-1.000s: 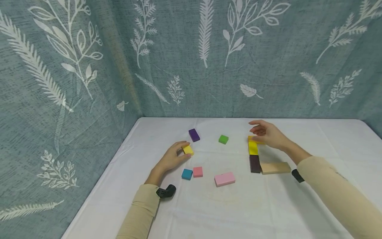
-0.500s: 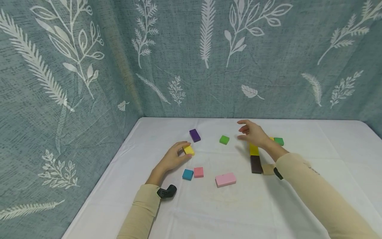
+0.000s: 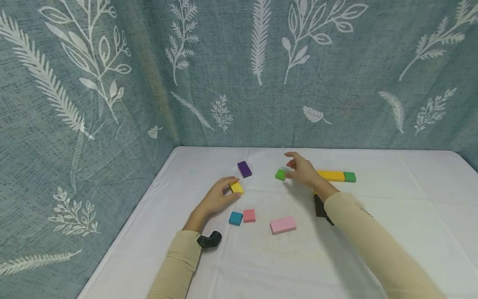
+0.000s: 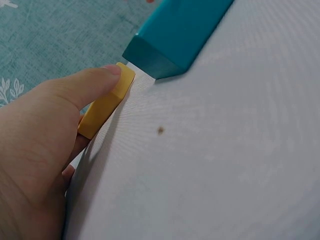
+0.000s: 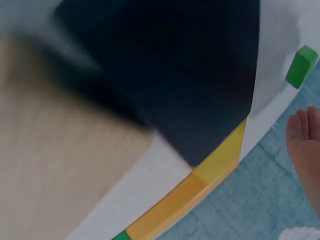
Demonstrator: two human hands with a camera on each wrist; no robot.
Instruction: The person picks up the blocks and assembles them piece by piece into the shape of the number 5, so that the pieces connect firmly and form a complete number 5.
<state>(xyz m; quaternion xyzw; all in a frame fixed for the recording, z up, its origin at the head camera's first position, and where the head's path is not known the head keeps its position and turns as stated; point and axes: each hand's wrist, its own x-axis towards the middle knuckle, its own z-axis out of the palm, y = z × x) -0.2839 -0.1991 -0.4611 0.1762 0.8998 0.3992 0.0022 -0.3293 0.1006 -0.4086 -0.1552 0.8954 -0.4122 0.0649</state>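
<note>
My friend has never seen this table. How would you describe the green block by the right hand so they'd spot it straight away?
On the white cloth, look toward the far edge for the right hand. By its thumb lies a small, bright green block. Unlike the darker green block, set end to end with an orange block, it sits apart from all other blocks.

Head view looks down across a table (image 3: pixel 280 265) wrist views see close.
</note>
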